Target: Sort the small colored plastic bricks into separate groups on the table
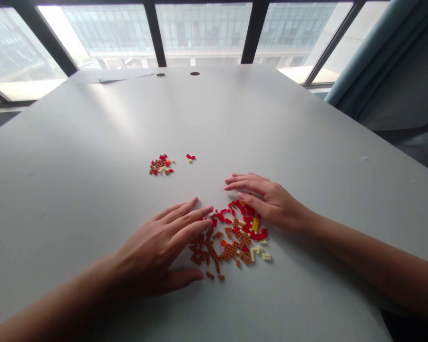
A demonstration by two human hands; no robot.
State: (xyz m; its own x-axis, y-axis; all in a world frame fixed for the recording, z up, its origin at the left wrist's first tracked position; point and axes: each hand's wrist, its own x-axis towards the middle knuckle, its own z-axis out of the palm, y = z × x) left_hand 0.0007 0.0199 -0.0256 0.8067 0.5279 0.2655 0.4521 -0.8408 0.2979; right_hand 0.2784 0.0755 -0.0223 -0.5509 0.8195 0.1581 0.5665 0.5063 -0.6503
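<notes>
Between my hands lies a loose pile of small building bricks, mostly brown, with red, cream, yellow and a few orange ones. At the pile's left edge my left hand lies palm down, fingers stretched out and thumb apart, its fingertips over some red and brown pieces. On the right, my right hand rests over the red bricks at the pile's upper right, fingers extended to the left. Neither hand grips anything that shows. The palms hide part of the pile's edges.
Farther up the white table sits a smaller heap of tiny bricks, with a few red and cream pieces beside it. Paper sheets and two round cable holes lie near the window. A blue curtain hangs at the right.
</notes>
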